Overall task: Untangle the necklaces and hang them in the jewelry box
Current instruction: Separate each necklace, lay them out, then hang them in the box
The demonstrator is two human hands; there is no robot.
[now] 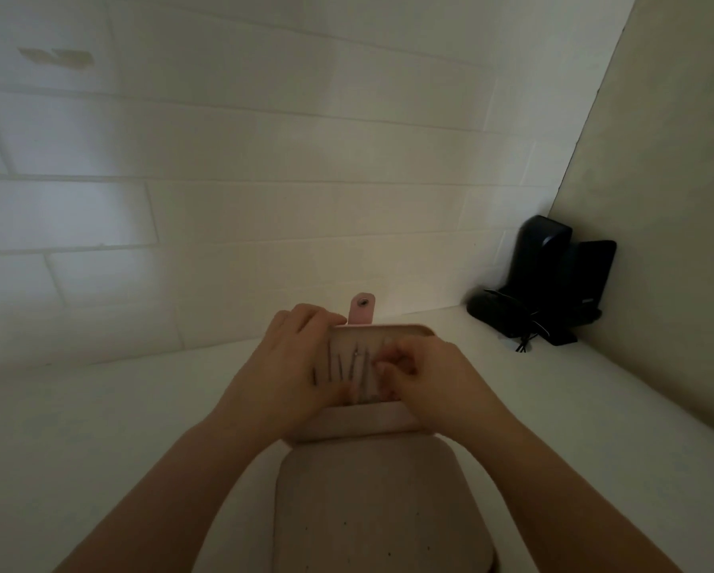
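Observation:
A pale pink jewelry box stands open on a white counter, its upright lid panel facing me. Several thin necklace chains hang down the inside of that panel. My left hand grips the panel's left edge, fingers curled over its top. My right hand is at the panel's right side, fingertips pinched together on a chain. A pink snap tab sticks up behind the lid. A flat padded flap with small holes lies toward me.
A white brick wall rises right behind the box. Black devices with a cable sit in the back right corner against a beige side wall. White counter stretches to the left.

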